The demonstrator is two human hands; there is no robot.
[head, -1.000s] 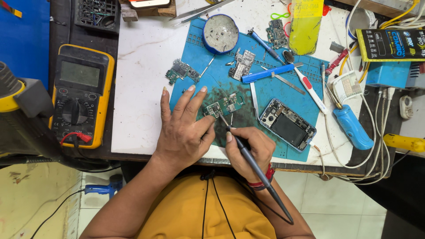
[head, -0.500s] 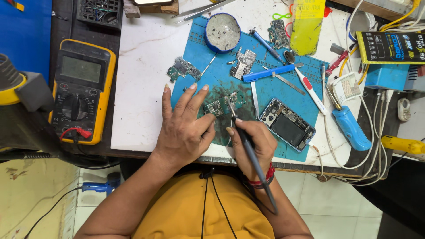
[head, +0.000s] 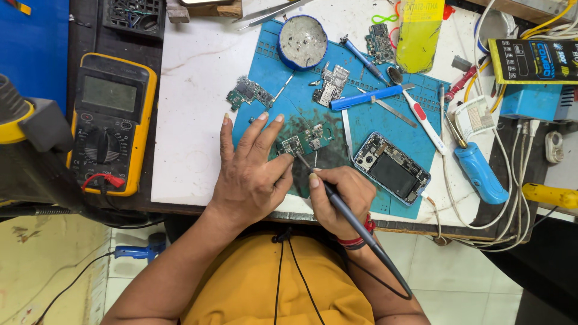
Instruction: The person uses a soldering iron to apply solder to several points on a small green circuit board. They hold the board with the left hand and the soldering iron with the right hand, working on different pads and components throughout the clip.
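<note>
Small green circuit board (head: 304, 142) (chips exposed); soldered.

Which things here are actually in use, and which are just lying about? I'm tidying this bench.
In use: left hand steadying small circuit board; right hand holding soldering iron; blue mat.

Lying about: multimeter, opened phone, round tin, blue screwdriver, yellow bottle.

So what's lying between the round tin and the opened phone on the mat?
In the head view, a small circuit board and a blue-handled tool lie between round tin and opened phone.
</note>
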